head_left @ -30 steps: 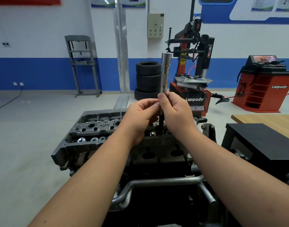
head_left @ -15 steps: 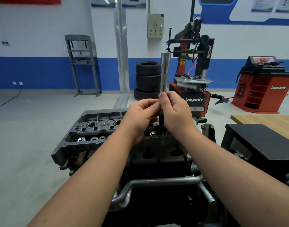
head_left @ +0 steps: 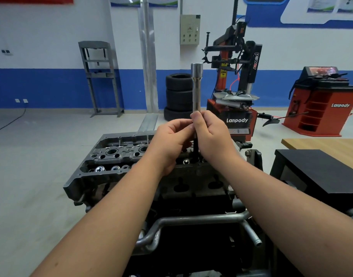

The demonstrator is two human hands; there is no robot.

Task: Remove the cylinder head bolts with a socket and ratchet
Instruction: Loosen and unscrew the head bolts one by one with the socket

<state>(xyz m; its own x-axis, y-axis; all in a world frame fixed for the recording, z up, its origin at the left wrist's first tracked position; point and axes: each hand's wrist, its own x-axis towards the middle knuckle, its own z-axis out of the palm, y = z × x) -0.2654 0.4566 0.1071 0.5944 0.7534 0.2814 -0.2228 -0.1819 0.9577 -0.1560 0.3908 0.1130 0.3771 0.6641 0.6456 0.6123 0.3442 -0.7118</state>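
both hands meet above the middle of the engine's cylinder head (head_left: 115, 156), the left hand (head_left: 169, 140) and right hand (head_left: 211, 134) pinching a long socket (head_left: 196, 90) that stands upright over a dark shaft (head_left: 195, 150) running down into the head. the hands hide the joint between them. behind stand stacked tyres (head_left: 178, 96), a red tyre changer (head_left: 233, 92) and a grey press frame (head_left: 99, 76); a black box (head_left: 321, 172) sits at the right.
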